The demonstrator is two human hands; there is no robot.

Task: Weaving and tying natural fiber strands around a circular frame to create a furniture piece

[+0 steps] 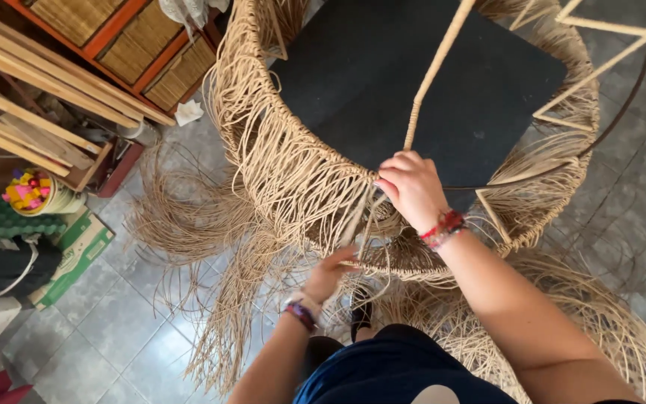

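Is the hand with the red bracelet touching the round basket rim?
Touching. The head view shows the right hand closed over the woven rim, fingers curled around it where the wrapped rod meets it.

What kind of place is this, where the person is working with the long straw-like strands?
Probably a small craft workshop for woven furniture. The right hand grips a round frame hung with loose cane strands, the left hand pulls one below. Wooden slats and woven panels lie stacked on the tiled floor.

Soft daylight, sharp, slight edge distortion.
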